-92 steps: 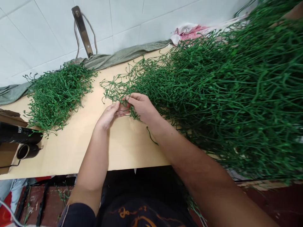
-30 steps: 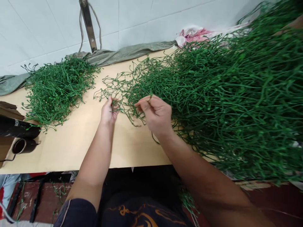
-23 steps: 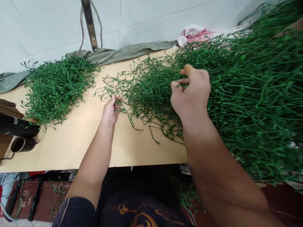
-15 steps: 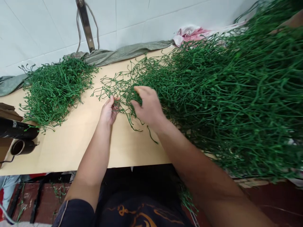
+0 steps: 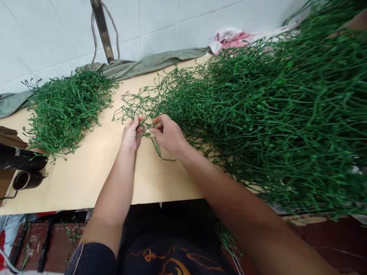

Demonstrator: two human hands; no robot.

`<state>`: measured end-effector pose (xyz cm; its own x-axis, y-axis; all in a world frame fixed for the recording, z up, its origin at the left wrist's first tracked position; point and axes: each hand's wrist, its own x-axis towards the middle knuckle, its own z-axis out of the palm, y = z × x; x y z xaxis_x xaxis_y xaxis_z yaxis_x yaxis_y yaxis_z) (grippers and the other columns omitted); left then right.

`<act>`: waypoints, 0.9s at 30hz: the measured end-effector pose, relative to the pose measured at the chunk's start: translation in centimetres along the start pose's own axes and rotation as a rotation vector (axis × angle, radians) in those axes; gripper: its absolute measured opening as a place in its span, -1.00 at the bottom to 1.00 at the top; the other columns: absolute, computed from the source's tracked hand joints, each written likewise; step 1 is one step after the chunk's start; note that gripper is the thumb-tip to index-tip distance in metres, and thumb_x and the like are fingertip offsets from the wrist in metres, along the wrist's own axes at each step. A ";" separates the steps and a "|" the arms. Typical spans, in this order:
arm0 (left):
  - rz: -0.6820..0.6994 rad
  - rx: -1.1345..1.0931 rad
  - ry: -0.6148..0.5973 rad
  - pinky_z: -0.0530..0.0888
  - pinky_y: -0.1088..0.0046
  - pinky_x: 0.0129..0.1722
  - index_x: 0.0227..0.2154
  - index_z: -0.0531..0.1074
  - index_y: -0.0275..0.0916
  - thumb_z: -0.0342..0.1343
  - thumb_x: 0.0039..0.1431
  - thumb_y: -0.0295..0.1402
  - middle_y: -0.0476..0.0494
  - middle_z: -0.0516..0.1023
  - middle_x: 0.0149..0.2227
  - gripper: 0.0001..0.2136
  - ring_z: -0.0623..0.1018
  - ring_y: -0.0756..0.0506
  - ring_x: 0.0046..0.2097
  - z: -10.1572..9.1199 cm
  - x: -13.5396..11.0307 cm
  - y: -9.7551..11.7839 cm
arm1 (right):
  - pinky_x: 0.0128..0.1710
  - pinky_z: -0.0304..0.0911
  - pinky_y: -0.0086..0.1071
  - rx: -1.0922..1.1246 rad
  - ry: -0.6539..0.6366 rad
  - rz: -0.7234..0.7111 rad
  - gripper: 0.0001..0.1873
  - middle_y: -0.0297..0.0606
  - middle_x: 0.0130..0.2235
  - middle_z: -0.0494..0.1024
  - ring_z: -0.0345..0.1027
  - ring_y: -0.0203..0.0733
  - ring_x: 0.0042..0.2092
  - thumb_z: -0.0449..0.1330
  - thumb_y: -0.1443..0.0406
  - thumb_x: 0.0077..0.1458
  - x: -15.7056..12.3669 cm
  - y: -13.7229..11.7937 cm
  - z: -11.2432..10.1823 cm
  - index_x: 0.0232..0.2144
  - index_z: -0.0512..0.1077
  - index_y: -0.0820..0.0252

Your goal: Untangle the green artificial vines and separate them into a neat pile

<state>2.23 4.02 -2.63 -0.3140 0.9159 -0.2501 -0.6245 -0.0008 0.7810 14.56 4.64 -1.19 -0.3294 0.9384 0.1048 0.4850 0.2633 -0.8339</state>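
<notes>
My left hand [image 5: 132, 134] is closed over the table, thumb and fingers pinching thin green stems [image 5: 146, 133] with knobby, branching tips. Just to its right, my right hand [image 5: 169, 138] has its thumb and forefinger drawn together on those same stems; the exact grip is partly hidden by the fingers. One loose stem end curves down below the two hands. Behind and right of them spreads a large tangled heap of green stems [image 5: 258, 103]. A smaller heap [image 5: 69, 109] lies to the left of my left hand.
A black cylinder [image 5: 21, 156] and a dark mug [image 5: 27, 179] stand at the table's left edge. Along the tiled wall runs a rolled grey cloth [image 5: 155, 61], with a pink and white cloth [image 5: 229, 40] beyond. Another person's hand [image 5: 354, 28] reaches into the big heap.
My right hand has moved left and slightly down from the heap's edge to the stems at my left hand, its fingers closing. My left hand has stayed nearly in place.
</notes>
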 end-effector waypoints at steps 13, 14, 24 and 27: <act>0.067 0.130 0.075 0.09 0.66 -0.71 -0.58 0.35 -0.35 0.14 0.02 -0.29 0.11 0.23 -0.67 -0.78 0.16 0.20 -0.69 0.7 -0.5 -0.7 | -0.36 0.03 -0.42 -0.251 -0.301 -0.196 -0.86 -0.29 -0.48 0.31 0.15 -0.28 -0.38 -0.01 0.42 -0.01 -1.3 -1.6 -2.1 -0.58 0.17 0.20; 0.056 0.136 0.082 0.09 0.66 -0.71 -0.58 0.34 -0.35 0.14 0.03 -0.29 0.10 0.24 -0.67 -0.77 0.17 0.20 -0.69 0.7 -0.5 -0.7 | -0.36 0.03 -0.42 -0.250 -0.308 -0.199 -0.86 -0.29 -0.48 0.31 0.14 -0.29 -0.39 -0.02 0.43 -0.01 -1.4 -1.6 -2.2 -0.58 0.17 0.20; 0.005 0.144 0.123 0.02 0.69 -0.72 -0.55 0.37 -0.37 0.13 0.04 -0.34 0.14 0.13 -0.72 -0.82 0.10 0.22 -0.71 1.2 -0.6 -0.6 | -0.45 -0.01 -0.44 -0.125 -0.308 -0.131 -0.87 -0.37 -0.56 0.22 0.05 -0.35 -0.48 0.00 0.36 -0.01 -2.0 -0.2 -3.4 -0.57 0.22 0.20; 0.011 0.144 0.147 -0.01 0.69 -0.73 -0.54 0.36 -0.37 0.13 0.03 -0.36 0.16 0.09 -0.73 -0.83 0.07 0.22 -0.72 1.5 -0.8 -0.7 | -0.43 0.01 -0.43 -0.147 -0.309 -0.150 -0.89 -0.35 -0.53 0.26 0.09 -0.33 -0.46 0.00 0.34 -0.02 -2.3 -0.2 -3.2 -0.56 0.22 0.20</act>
<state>4.03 3.95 -2.15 -0.4277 0.8478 -0.3135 -0.5151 0.0564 0.8553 17.80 3.13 0.47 -0.6236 0.7811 0.0326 0.5169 0.4432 -0.7323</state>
